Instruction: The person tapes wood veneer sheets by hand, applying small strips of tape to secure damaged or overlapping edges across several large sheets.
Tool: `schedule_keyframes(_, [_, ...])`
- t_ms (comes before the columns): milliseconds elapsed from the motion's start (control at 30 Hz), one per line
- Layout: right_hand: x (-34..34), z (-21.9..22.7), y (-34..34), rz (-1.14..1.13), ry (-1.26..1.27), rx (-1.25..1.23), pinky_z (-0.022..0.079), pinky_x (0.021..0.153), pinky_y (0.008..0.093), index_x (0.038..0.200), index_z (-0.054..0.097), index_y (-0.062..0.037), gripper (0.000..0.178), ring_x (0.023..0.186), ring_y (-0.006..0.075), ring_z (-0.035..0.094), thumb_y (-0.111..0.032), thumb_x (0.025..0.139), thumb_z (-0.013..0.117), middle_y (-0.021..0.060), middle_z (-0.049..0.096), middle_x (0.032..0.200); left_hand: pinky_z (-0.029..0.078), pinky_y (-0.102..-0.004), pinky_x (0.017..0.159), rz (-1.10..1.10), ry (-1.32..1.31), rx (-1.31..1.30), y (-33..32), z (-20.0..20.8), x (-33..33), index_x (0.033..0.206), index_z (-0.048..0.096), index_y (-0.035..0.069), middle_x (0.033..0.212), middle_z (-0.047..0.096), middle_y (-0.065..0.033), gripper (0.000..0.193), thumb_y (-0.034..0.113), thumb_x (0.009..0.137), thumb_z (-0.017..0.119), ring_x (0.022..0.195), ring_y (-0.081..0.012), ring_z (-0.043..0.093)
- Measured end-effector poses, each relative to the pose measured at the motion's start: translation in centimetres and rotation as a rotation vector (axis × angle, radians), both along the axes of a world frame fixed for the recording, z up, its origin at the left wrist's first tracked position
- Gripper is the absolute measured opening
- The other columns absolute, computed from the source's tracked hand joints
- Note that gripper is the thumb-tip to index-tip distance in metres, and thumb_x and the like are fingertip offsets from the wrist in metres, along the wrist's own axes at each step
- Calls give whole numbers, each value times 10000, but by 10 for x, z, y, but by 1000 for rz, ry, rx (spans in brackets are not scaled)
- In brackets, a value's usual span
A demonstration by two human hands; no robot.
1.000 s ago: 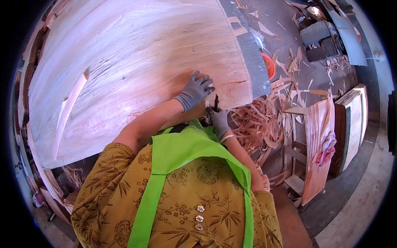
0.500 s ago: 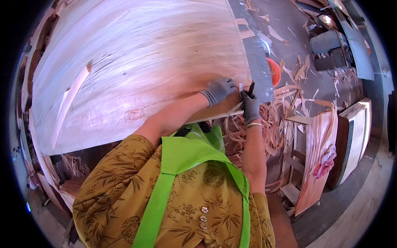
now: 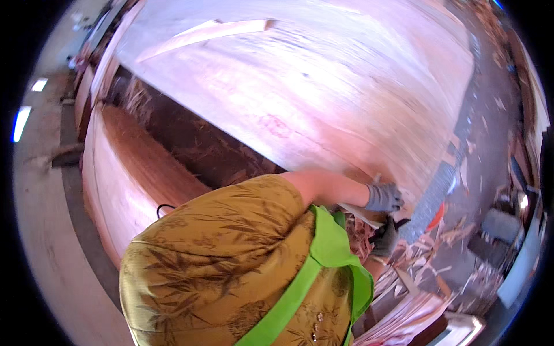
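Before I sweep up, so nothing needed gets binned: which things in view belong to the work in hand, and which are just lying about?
Seemingly in use:
large pale wood sheet, at the left hand
dark slim object in the right hand

Apparently just lying about:
loose strip on the sheet
wood scraps on the floor
orange container, partly hidden

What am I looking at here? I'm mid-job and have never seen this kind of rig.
There is no machine, only a person in a green apron and grey gloves. The view comes from a fisheye camera worn on the head, looking down, which bends straight edges. The left hand lies on a large pale wood sheet near its edge; a loose strip rests farther off on it. The right hand, beside that edge, holds a small dark tool; I cannot tell what kind.
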State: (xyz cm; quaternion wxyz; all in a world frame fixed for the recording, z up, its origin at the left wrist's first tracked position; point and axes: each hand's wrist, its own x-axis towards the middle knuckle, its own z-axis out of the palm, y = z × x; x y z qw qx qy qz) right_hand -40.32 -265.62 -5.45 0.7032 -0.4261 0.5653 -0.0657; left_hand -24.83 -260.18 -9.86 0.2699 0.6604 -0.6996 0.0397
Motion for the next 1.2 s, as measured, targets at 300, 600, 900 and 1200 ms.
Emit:
schedule_keyframes(300, [11, -11, 85, 97, -90, 23, 278, 411, 226, 795, 569, -74, 117, 449, 68, 385, -155, 879, 565, -38, 456, 569, 420, -480, 894, 33, 154, 156, 48, 33, 19, 1154, 556, 135, 1272, 504, -63, 386, 221, 778, 545, 1081, -278, 522])
schedule_keyframes(600, [59, -2, 98, 563, -231, -223, 345, 449, 217, 885, 635, 12, 117, 518, 65, 459, -99, 858, 613, 0, 552, 641, 355, -467, 990, 576, 130, 140, 347, 50, 101, 1131, 555, 100, 1284, 478, -147, 352, 109, 779, 557, 1177, -326, 461])
schedule_keyframes(900, [73, 63, 135, 687, -4, -326, 357, 427, 209, 807, 631, -21, 111, 457, 77, 464, -119, 783, 678, -2, 541, 584, 354, -450, 978, 1159, -81, 258, 508, 45, 300, 1287, 446, 105, 1385, 372, -148, 513, 69, 780, 517, 1189, -328, 435])
schedule_keyframes(1200, [155, 131, 254, 1197, 48, -90, 442, 541, 255, 823, 648, -2, 82, 573, 125, 541, -62, 767, 651, 18, 599, 675, 333, -446, 985, 1439, -231, 297, 582, 68, 490, 1331, 395, 120, 1394, 365, -131, 597, 158, 762, 572, 1242, -285, 388])
